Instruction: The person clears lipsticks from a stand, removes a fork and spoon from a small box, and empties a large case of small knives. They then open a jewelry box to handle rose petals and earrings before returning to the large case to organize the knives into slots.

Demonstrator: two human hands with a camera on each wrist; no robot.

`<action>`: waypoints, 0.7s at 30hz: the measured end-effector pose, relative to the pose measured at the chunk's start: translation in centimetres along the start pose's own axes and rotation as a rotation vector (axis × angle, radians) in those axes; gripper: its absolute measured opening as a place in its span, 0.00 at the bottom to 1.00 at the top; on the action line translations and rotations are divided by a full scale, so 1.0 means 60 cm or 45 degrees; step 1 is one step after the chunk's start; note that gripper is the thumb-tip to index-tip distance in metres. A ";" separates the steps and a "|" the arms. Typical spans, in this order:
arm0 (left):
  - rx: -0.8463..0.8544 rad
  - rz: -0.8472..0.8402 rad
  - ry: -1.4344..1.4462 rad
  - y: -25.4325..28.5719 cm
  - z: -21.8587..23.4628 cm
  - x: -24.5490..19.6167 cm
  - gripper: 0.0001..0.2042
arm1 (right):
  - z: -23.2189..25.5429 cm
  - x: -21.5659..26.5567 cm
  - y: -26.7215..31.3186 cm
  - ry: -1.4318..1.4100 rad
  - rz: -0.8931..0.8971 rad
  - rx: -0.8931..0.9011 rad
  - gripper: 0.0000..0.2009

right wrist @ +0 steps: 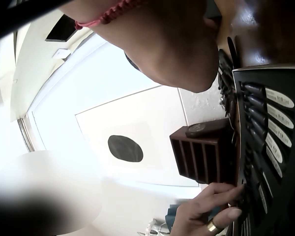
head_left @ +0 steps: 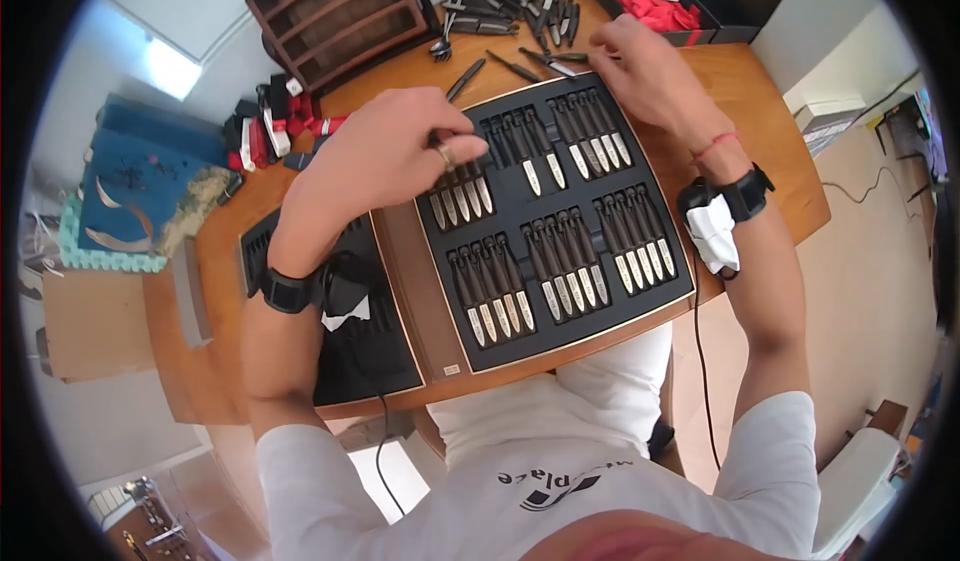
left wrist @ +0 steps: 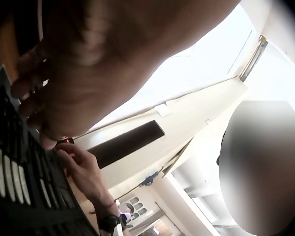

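Observation:
A black fitted tray [head_left: 500, 221] in an open case holds several groups of table knives [head_left: 490, 301] with dark handles and pale blades. My left hand [head_left: 385, 146] hangs over its upper-left group, fingers bent and thumb reaching toward the middle group. In the right wrist view, that left hand [right wrist: 201, 214] wears a ring and has its fingertips right at the handles; what lies between them is hidden. Beyond the tray's far right corner is my right hand [head_left: 645, 76], fingers bent downward beside a loose dark knife [head_left: 570, 58]. The left wrist view shows this right hand [left wrist: 83, 172] past the tray edge.
Loose dark-handled cutlery [head_left: 515, 6] is piled at the back of the table [head_left: 760, 111]. A brown wooden rack [head_left: 345, 21] stands at back left, and a black box [head_left: 720, 6] with red cloth at back right. A second black tray [head_left: 370, 361] lies under my left forearm.

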State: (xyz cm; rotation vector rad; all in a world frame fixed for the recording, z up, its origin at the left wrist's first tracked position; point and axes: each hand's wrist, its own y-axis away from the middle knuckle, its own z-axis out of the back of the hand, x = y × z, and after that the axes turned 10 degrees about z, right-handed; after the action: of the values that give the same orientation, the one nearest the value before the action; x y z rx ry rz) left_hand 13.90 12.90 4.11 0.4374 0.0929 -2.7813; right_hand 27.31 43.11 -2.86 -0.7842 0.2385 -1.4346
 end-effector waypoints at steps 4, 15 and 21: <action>-0.266 0.344 0.040 -0.025 -0.006 0.015 0.16 | -0.009 -0.001 0.006 0.025 -0.092 0.180 0.11; 0.070 0.570 -0.268 -0.122 0.006 0.045 0.13 | 0.012 0.004 -0.009 -0.088 -0.294 0.290 0.10; 0.209 0.725 0.612 -0.047 0.019 -0.066 0.09 | 0.004 0.020 -0.017 -0.094 -0.207 -0.106 0.13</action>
State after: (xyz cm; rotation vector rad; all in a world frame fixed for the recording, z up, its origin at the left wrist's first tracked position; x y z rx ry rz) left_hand 16.18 16.66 6.48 0.9926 -0.1329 -2.0889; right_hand 26.82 42.13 -1.69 -0.9408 0.1818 -1.5528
